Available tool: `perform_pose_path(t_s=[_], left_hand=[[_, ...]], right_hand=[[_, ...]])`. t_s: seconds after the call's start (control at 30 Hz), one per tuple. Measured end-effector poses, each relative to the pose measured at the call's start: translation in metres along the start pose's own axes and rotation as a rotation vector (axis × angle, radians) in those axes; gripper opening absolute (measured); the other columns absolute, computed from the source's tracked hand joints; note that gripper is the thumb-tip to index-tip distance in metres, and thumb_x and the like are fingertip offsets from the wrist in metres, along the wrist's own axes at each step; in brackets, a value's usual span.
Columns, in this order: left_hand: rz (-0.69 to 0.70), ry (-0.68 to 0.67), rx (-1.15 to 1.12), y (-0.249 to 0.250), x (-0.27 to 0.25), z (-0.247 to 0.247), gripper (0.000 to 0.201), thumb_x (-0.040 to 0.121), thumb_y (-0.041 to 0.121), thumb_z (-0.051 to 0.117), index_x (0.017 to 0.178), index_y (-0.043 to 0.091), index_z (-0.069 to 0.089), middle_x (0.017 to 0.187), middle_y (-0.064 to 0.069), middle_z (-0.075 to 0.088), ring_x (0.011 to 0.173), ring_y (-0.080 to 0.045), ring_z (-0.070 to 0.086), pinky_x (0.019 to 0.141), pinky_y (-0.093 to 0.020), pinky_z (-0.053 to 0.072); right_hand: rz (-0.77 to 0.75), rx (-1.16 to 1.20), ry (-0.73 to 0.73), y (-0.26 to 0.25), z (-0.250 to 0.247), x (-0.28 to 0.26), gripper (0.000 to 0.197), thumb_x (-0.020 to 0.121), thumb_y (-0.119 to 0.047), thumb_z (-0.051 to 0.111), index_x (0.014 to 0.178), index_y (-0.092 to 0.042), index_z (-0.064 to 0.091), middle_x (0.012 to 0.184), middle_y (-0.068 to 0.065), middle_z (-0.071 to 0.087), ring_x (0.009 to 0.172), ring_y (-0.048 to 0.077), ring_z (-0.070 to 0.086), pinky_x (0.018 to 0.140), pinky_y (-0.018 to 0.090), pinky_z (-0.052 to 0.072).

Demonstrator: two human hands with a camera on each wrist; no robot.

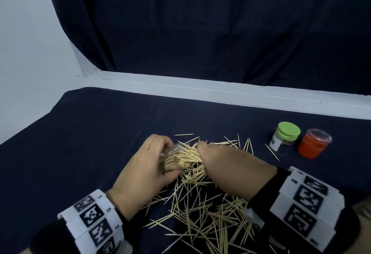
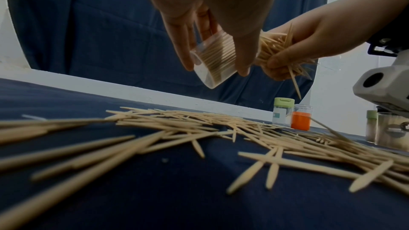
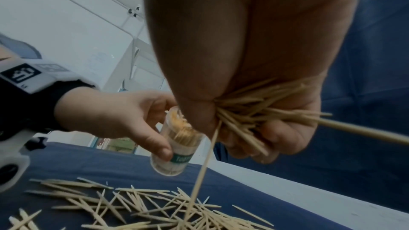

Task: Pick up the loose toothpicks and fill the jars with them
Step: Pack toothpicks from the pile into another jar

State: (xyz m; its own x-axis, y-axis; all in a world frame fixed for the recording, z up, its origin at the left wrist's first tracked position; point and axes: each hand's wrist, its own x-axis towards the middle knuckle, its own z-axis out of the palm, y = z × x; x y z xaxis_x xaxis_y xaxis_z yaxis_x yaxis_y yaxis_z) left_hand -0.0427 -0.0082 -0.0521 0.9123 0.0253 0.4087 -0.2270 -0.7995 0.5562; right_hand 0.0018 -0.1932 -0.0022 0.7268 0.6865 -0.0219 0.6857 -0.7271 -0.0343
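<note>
The left hand [image 1: 143, 170] grips a clear toothpick jar [image 3: 177, 143], tilted. The right hand [image 1: 226, 165] clutches a toothpick bundle [image 3: 247, 111] at its mouth

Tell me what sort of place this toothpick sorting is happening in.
Probably a staged recording or data-collection setup, not a home kitchen. A dark cloth covers the table, a matching dark curtain hangs behind it against plain white walls, and both wrists wear white bands printed with coded marker squares.

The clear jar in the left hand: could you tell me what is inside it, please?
The jar holds packed toothpicks. The left hand grips it; its fingers and a label hide how full it is.
</note>
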Motion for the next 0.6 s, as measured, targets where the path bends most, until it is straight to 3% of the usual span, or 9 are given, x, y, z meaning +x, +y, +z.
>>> perform_pose_path(t_s=[0.1,0.2,0.27,0.4,0.47,0.5,0.6], left_hand=[[0.058,-0.009,0.019,-0.002,0.0,0.001,0.049,0.064,0.028,0.085,0.098,0.031,0.05,0.098,0.019,0.05,0.093,0.002,0.05,0.076,-0.016,0.043],[0.082,-0.037,0.037,-0.002,-0.001,0.003,0.05,0.064,0.028,0.085,0.1,0.032,0.051,0.099,0.018,0.051,0.091,-0.003,0.053,0.075,-0.022,0.046],[0.078,-0.042,0.054,-0.001,-0.001,0.003,0.049,0.064,0.027,0.085,0.102,0.028,0.054,0.1,0.017,0.052,0.091,-0.004,0.054,0.076,-0.026,0.049],[0.078,-0.056,0.067,-0.005,0.0,0.001,0.048,0.064,0.025,0.085,0.102,0.023,0.057,0.101,0.015,0.053,0.092,-0.003,0.052,0.075,-0.022,0.047],[0.072,-0.073,0.062,-0.006,0.0,0.001,0.047,0.064,0.027,0.085,0.103,0.023,0.058,0.1,0.016,0.053,0.093,-0.003,0.052,0.076,-0.02,0.047],[0.064,-0.067,0.047,-0.006,0.0,0.001,0.047,0.064,0.027,0.085,0.103,0.023,0.058,0.1,0.017,0.053,0.093,-0.002,0.052,0.075,-0.018,0.046],[0.016,-0.045,-0.001,-0.004,0.001,0.001,0.047,0.065,0.03,0.083,0.104,0.026,0.056,0.101,0.019,0.051,0.095,-0.001,0.053,0.075,-0.017,0.047]], right_hand=[[0.003,-0.04,-0.031,-0.006,-0.003,0.002,0.025,0.089,0.003,0.031,0.11,-0.011,0.038,0.101,0.009,0.055,0.097,0.03,0.054,0.069,0.033,0.032],[0.013,-0.069,-0.033,-0.015,0.0,0.008,0.024,0.092,-0.003,0.032,0.114,-0.008,0.042,0.112,0.012,0.058,0.104,0.03,0.055,0.071,0.034,0.032],[0.055,-0.039,-0.025,-0.021,0.002,0.013,0.023,0.095,-0.007,0.031,0.114,-0.009,0.043,0.115,0.012,0.057,0.106,0.029,0.056,0.071,0.032,0.03],[0.082,0.127,-0.064,-0.027,0.002,0.018,0.011,0.096,-0.007,0.031,0.099,-0.017,0.034,0.102,0.016,0.053,0.102,0.032,0.058,0.062,0.031,0.033],[0.094,0.152,-0.105,-0.024,0.003,0.019,0.011,0.094,-0.006,0.035,0.1,-0.015,0.032,0.105,0.015,0.054,0.101,0.032,0.058,0.065,0.032,0.035],[0.094,0.164,-0.113,-0.02,0.004,0.02,0.015,0.093,-0.007,0.039,0.105,-0.014,0.033,0.108,0.012,0.055,0.102,0.031,0.059,0.068,0.033,0.037],[0.103,0.313,-0.12,-0.007,-0.001,0.02,0.061,0.086,-0.017,0.063,0.135,-0.02,0.026,0.121,0.006,0.051,0.108,0.022,0.055,0.083,0.033,0.044]])
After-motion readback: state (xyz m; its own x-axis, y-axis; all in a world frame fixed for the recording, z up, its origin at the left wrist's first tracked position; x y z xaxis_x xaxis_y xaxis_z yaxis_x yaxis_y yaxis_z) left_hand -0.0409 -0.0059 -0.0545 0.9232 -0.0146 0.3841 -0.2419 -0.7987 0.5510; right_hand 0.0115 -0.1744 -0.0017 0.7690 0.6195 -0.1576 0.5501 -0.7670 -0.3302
